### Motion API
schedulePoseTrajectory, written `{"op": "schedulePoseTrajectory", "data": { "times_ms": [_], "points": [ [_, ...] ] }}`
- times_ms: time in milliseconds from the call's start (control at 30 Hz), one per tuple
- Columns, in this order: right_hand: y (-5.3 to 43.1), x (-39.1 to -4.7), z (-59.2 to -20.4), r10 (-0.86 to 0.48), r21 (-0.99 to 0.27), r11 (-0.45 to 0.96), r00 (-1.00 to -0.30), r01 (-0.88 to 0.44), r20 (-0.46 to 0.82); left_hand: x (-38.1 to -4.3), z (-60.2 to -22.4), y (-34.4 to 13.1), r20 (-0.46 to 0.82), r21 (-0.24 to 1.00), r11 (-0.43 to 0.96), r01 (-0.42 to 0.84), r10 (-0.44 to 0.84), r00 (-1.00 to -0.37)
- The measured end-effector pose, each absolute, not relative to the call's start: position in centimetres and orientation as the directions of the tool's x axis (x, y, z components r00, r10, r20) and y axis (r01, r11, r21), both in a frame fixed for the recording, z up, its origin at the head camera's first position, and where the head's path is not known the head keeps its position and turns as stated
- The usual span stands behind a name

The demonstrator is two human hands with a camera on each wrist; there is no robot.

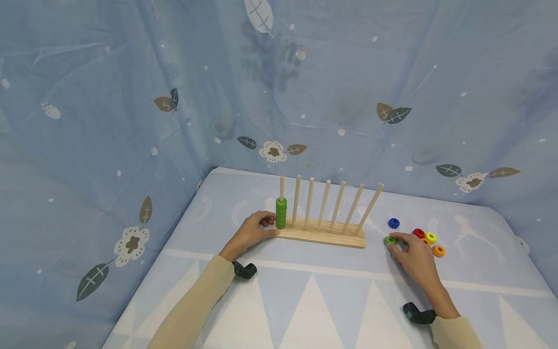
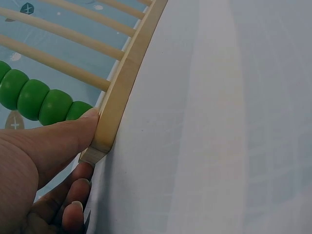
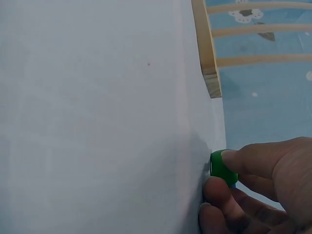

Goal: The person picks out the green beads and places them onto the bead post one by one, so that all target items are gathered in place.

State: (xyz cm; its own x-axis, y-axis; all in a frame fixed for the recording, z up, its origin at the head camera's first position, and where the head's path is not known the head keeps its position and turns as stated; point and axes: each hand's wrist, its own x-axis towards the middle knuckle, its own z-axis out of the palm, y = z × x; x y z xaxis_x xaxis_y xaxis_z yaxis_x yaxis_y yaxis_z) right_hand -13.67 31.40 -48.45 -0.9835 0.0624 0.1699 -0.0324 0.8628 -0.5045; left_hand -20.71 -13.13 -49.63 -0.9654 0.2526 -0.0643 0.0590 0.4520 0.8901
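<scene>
A wooden peg rack (image 1: 322, 237) with several upright dowels stands on the table. Green beads (image 1: 281, 213) are stacked on its leftmost dowel. My left hand (image 1: 250, 233) grips the left end of the rack's base (image 2: 117, 105), thumb on top beside the lowest bead and fingers curled at the end. To the right of the rack, my right hand (image 1: 417, 259) pinches a loose green bead (image 3: 223, 168) between thumb and fingers, close to the tabletop. The other dowels bear no beads.
Around the right hand lie a blue bead (image 1: 394, 223), a red bead (image 1: 418, 233), a yellow bead (image 1: 430, 237) and an orange bead (image 1: 438, 250), with another orange one partly hidden. Blue patterned cloth (image 1: 322, 97) hangs behind and to the left of the table.
</scene>
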Motion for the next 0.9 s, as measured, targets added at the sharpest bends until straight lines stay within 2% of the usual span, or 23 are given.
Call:
{"op": "schedulePoseTrajectory", "data": {
  "times_ms": [467, 900],
  "points": [
    [31.48, -14.03, -48.62, 0.072, -0.492, 0.87, -0.988, -0.005, 0.137, -20.86, -49.95, -13.09, -0.058, 0.892, 0.447, 0.06, 0.245, -0.968],
    [31.42, -13.79, -48.44, 0.121, -0.546, 0.837, -0.986, 0.039, 0.114, -20.71, -49.66, -13.02, -0.073, 0.894, 0.446, 0.044, 0.243, -0.967]
  ]
}}
